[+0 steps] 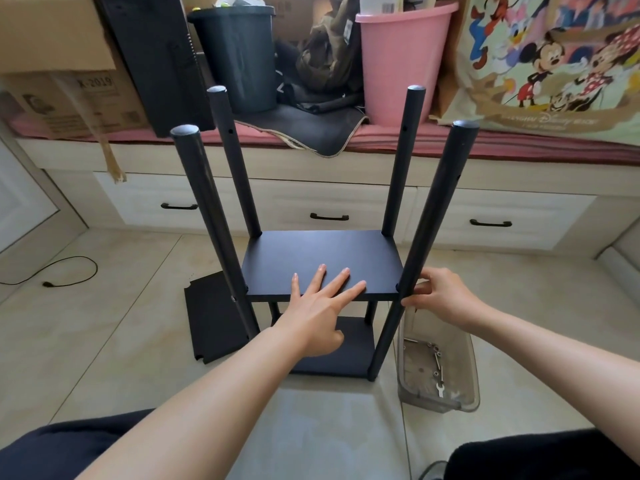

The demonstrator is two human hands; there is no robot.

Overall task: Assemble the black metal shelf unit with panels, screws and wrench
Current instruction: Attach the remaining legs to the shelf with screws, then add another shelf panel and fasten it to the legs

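Observation:
The black metal shelf unit stands on the floor in front of me, with several upright poles. Its upper panel (322,258) sits between them, and a lower panel (349,355) shows beneath. My left hand (318,306) lies flat on the upper panel's front edge, fingers straight and spread. My right hand (440,296) pinches at the front right pole (433,216), level with the upper panel's corner; whatever is between its fingertips is hidden. A loose black panel (211,320) lies on the floor to the left. A wrench (440,389) and screws (434,351) lie in a clear plastic tray (471,386).
A drawer bench (329,206) runs across behind the unit. On it stand a pink bucket (401,60), a dark bin (235,57), cardboard boxes (62,98) and a cartoon-print bag (554,64). A black cable (62,271) lies on the tiles at left.

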